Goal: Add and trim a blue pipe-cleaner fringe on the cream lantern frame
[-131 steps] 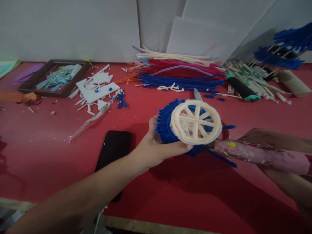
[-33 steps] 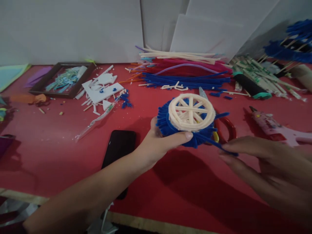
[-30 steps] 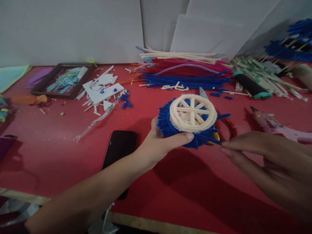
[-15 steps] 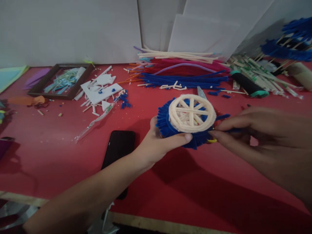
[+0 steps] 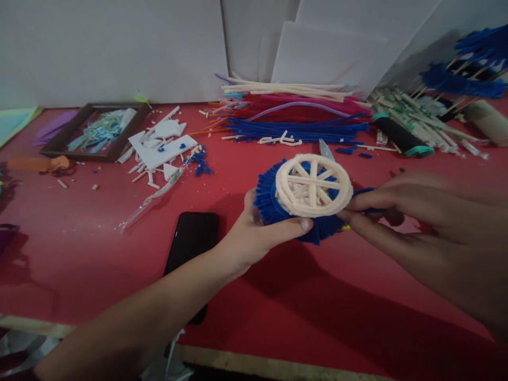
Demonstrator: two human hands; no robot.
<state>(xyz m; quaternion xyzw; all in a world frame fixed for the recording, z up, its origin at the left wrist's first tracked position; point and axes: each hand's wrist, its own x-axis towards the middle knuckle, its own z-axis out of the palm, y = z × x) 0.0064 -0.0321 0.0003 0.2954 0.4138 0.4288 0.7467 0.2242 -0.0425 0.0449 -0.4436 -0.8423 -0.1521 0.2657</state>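
Observation:
My left hand [image 5: 262,233] grips a round pipe-cleaner craft piece from the left, thumb along its near side. Its top is a cream spoked ring [image 5: 313,210], and a blue fringed band [image 5: 266,197] surrounds it underneath. At the piece's right edge, my right hand [image 5: 400,217] has thumb and forefinger pinched together on a blue pipe cleaner [image 5: 364,192]; the hand hides much of the strand. A bit of yellow shows just under those fingertips. Beyond the ring a pointed metal blade [image 5: 327,150] sticks out, the rest of it hidden.
Bundled pipe cleaners [image 5: 297,127] lie at the back of the red table [image 5: 130,275]. A black phone [image 5: 192,241] rests by my left forearm. White scraps [image 5: 162,148] and a brown frame [image 5: 111,155] sit left; a black-and-green roll [image 5: 402,135], wrapped sticks [image 5: 420,119] and a blue fringed structure [image 5: 460,79] right.
My right hand has shifted slightly, and less of the blue strand and yellow bit shows beside its fingertips. The left hand keeps its hold; the view has moved a little.

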